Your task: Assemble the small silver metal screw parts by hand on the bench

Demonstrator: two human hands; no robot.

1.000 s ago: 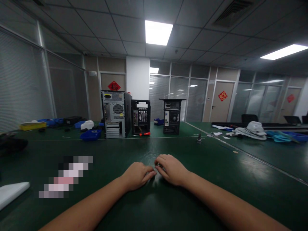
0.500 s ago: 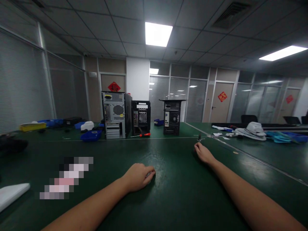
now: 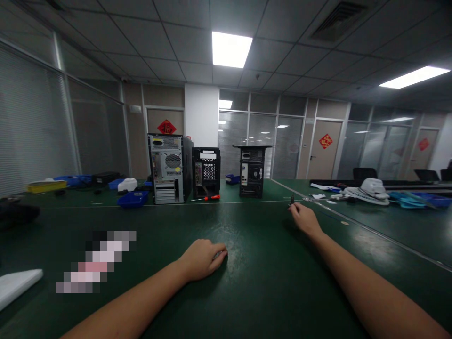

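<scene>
My left hand (image 3: 202,260) rests on the green tabletop (image 3: 254,292), its fingers curled closed. A sliver of something small and greyish shows between thumb and fingers, too little to name. Farther out to the right, my right hand (image 3: 305,220) is closed at the fingertips around the lower part of a small dark metal part (image 3: 292,199), which stands upright. The fingers hide its base, so I cannot tell whether it still touches the table.
Three computer cases, a tall one (image 3: 167,169), a middle one (image 3: 206,172) and a right one (image 3: 251,172), stand at the back. A red-handled screwdriver (image 3: 212,197) lies before them. A blue tray (image 3: 133,199) is left; a white cap (image 3: 372,190) lies right.
My right hand has left my left hand, reached forward and right, and closed its fingertips on the small metal part. My left hand has stayed in place.
</scene>
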